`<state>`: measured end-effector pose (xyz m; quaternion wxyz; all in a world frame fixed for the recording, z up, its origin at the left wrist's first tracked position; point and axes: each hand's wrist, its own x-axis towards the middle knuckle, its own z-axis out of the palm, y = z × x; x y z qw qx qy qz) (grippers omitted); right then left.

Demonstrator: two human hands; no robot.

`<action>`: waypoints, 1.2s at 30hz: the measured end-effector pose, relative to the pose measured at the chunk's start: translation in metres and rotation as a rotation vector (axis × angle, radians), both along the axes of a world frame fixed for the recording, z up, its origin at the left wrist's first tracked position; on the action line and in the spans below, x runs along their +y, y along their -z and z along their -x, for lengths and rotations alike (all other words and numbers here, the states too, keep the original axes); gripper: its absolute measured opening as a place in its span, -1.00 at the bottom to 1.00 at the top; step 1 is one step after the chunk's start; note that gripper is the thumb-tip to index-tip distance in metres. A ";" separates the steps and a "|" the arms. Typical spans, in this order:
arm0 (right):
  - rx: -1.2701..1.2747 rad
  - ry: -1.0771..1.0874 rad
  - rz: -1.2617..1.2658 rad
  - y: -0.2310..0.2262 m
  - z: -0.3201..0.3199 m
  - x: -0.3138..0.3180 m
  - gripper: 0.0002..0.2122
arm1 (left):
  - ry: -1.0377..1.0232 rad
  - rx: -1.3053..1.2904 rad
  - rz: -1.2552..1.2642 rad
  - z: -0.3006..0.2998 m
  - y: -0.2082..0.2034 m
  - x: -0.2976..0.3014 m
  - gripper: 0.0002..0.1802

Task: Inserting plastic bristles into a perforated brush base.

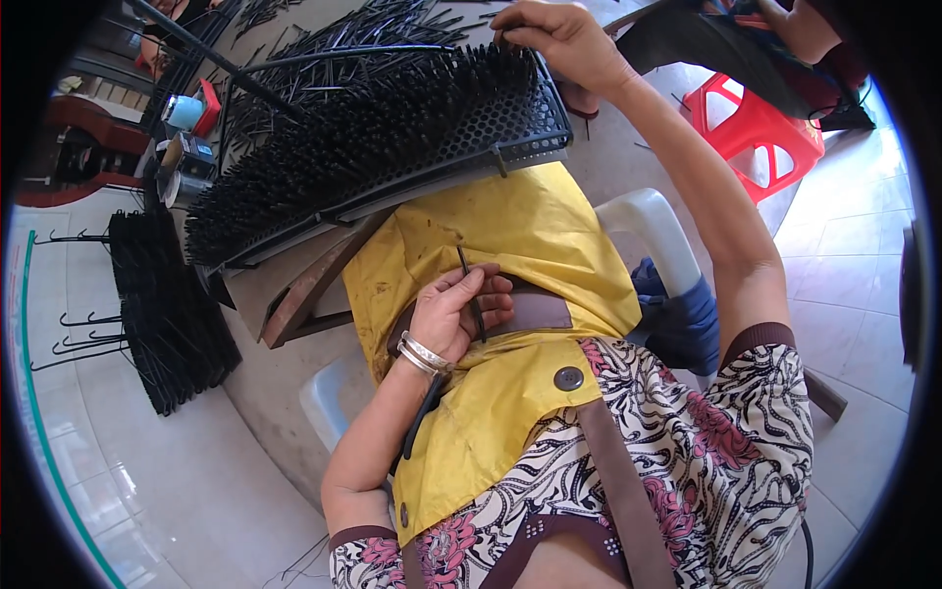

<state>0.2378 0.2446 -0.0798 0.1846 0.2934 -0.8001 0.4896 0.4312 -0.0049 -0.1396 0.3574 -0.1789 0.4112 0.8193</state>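
My left hand (456, 309) is closed on a thin black rod (472, 285), above the yellow apron (491, 211) on my lap. A slanted black rack (530, 123) with a perforated plate stands in front of me. Many thin black rods (383, 128) stand upright in its holes, close together, while holes along the near right edge show bare. At the rack's far right corner, my right hand (564, 39) has thumb and finger pinched at the top of a black rod. The lower end of that rod is hidden among the others.
Loose black rods (334, 64) lie heaped behind the rack. Bundled black strands (162, 304) with wire hooks hang at left, below a dark red machine (88, 147). A red plastic stool (756, 137) stands at right near another person's leg (677, 44). I sit on a pale plastic chair (653, 221).
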 end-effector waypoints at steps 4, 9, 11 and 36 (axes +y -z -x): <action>-0.076 -0.018 0.067 0.008 -0.004 -0.005 -0.88 | -0.009 0.001 0.009 0.000 0.000 0.000 -0.73; -0.019 -0.019 0.111 0.010 -0.009 0.004 -0.86 | 0.010 0.001 0.022 0.000 0.000 0.000 -0.72; -0.057 -0.073 0.157 0.011 -0.010 0.009 -0.85 | 0.013 0.002 0.026 0.001 -0.001 0.001 -0.72; 0.123 0.325 -0.614 -0.002 0.002 -0.030 -0.84 | 0.011 -0.005 -0.010 0.001 0.001 -0.001 -0.73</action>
